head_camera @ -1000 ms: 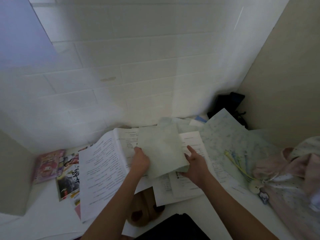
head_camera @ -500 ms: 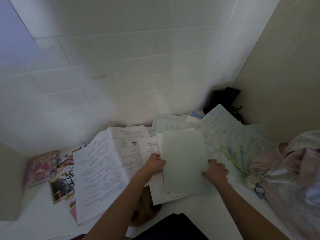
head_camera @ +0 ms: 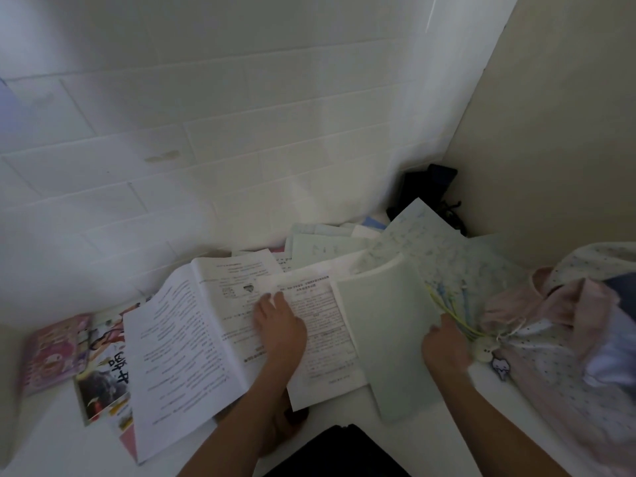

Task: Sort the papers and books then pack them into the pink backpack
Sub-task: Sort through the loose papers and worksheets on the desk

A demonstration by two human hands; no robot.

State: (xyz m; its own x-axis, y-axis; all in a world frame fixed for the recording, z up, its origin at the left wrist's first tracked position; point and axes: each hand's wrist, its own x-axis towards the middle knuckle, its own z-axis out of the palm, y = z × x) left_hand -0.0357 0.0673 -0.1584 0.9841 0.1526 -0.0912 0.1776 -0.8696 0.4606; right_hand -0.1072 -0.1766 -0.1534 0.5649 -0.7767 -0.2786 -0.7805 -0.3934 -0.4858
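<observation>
Head view looks down on a white table (head_camera: 430, 438) set against a white tiled wall (head_camera: 241, 132), with papers and books strewn across it. The left hand (head_camera: 280, 327) lies palm down, fingers straight and slightly spread, on a printed sheet (head_camera: 320, 339) in the middle of the pile. Just left of that hand an open book (head_camera: 179, 352) of printed text lies at a slant, its right page running under the wrist. The right hand (head_camera: 445, 342) grips the right edge of a pale green sheaf (head_camera: 389, 335), fingers curled at the edge; the sheaf's top edge bows upward while its lower end rests on the table. Under and behind the sheaf lies a big sheet with faint blue marks (head_camera: 444, 249), and more pale papers (head_camera: 323, 242) are stacked toward the wall. The pink backpack (head_camera: 564, 342), dotted and partly open, sits at the right edge of the table, just beside the right hand. A bundle of yellow and blue cords (head_camera: 447, 304) with a small white charm (head_camera: 483, 349) lies between the hand and the backpack. At the far left are a pink book (head_camera: 51, 352) and, partly under the open book, a colourful magazine (head_camera: 103, 380). A dark object (head_camera: 430, 187) stands in the back corner; what it is cannot be told.
</observation>
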